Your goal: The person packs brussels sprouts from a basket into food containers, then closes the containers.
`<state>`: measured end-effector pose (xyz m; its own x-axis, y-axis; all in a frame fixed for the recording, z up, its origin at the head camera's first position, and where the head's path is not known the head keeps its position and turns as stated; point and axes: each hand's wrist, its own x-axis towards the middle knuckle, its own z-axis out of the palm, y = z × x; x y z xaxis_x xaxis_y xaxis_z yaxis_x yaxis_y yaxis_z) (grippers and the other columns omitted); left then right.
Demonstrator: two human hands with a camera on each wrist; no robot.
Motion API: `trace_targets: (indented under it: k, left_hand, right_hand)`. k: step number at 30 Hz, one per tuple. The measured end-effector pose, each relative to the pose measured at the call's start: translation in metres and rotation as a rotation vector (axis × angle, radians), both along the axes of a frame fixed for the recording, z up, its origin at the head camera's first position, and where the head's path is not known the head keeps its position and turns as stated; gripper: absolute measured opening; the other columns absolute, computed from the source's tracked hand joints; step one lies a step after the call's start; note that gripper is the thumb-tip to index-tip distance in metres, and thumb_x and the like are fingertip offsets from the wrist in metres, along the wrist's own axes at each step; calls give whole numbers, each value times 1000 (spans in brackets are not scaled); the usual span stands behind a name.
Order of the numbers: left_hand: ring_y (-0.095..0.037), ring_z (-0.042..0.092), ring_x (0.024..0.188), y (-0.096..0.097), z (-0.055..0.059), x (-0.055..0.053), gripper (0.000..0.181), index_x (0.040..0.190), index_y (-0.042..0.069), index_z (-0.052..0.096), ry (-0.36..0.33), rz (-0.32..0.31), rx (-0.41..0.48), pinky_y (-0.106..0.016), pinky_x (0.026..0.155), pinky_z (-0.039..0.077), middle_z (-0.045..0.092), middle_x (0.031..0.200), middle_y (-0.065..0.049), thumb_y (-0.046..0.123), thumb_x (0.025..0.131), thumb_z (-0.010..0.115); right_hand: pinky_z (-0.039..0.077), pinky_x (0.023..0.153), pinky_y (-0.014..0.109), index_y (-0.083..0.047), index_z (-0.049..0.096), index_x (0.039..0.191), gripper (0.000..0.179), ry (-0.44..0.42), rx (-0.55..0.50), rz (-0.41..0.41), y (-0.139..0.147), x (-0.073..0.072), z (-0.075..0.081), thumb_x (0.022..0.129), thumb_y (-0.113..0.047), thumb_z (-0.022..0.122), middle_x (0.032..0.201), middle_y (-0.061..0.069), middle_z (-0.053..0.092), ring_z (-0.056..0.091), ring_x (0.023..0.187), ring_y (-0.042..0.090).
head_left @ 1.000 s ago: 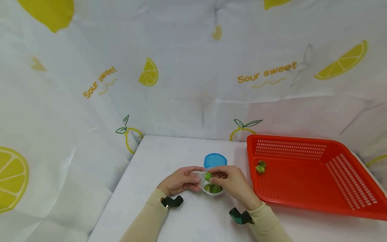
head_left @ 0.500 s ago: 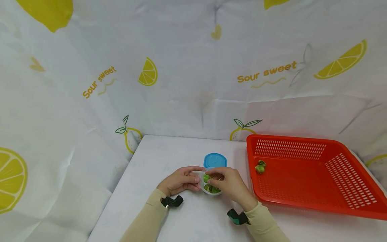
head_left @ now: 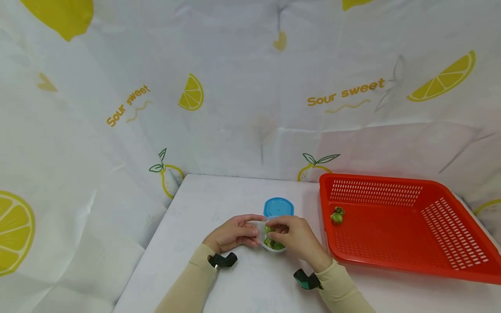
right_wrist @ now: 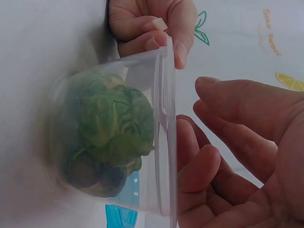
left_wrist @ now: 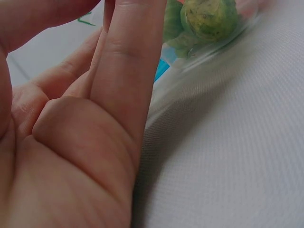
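Note:
A clear plastic container (right_wrist: 164,123) stands on the table with several Brussels sprouts (right_wrist: 114,114) inside. My left hand (head_left: 233,234) grips its left rim between thumb and fingers. In the left wrist view, the left palm and fingers (left_wrist: 126,61) hide part of the container. My right hand (head_left: 299,239) is over the container's mouth and covers its right side in the head view. The right wrist view shows its thumb and fingers bent but apart, with nothing between them. A blue lid (head_left: 278,207) lies just behind the container.
A large red plastic basket (head_left: 379,230) stands at the right. Brussels sprouts (head_left: 337,216), green and brownish, lie at its left side. A white cloth printed with lemons (head_left: 250,108) hangs behind the table (head_left: 219,195) and at the left.
My right hand has moved slightly left and let go of a Brussels sprout, which dropped into the container. My left hand has kept its grip on the rim.

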<state>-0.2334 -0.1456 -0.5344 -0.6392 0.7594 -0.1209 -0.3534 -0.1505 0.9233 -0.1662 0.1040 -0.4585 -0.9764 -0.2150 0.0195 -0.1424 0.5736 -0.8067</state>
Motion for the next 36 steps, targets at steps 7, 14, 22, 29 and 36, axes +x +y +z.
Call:
trace_targets:
  k: [7,14,22,29,36]
  left_hand:
    - [-15,81,90,0,1,0,58,161,-1,42,-7,-3,3,-28,84,68,79,97,-1,-1,106,61]
    - [-16,81,91,3,1,-1,58,161,-1,42,-4,-7,-11,-28,85,68,79,97,0,1,107,62]
    - [-16,81,90,0,1,0,61,162,2,43,0,11,-40,-29,85,68,79,97,-2,5,105,67]
    - [-17,81,90,-4,4,0,58,161,4,46,-1,31,-49,-28,85,68,80,95,-4,0,106,63]
    - [-16,81,90,-1,1,2,58,162,4,45,-1,16,-40,-28,85,68,79,96,-4,1,107,63]
  right_hand:
    - [60,76,22,-15,85,112,19,1,-9,16,1,0,0,93,-16,85,97,-4,79,68,88,11]
    - [65,85,25,-15,84,116,20,-35,-56,26,9,7,12,97,-17,82,106,-3,82,73,95,11]
    - [66,88,29,-18,82,120,21,-10,-16,66,46,14,68,99,-23,80,112,-2,80,73,99,13]
    - [67,91,32,-23,80,126,27,-5,103,12,113,-10,97,100,-31,79,123,1,78,74,108,19]
    - [65,100,44,-15,75,137,38,-93,160,30,179,-40,83,102,-30,77,133,8,76,72,117,23]
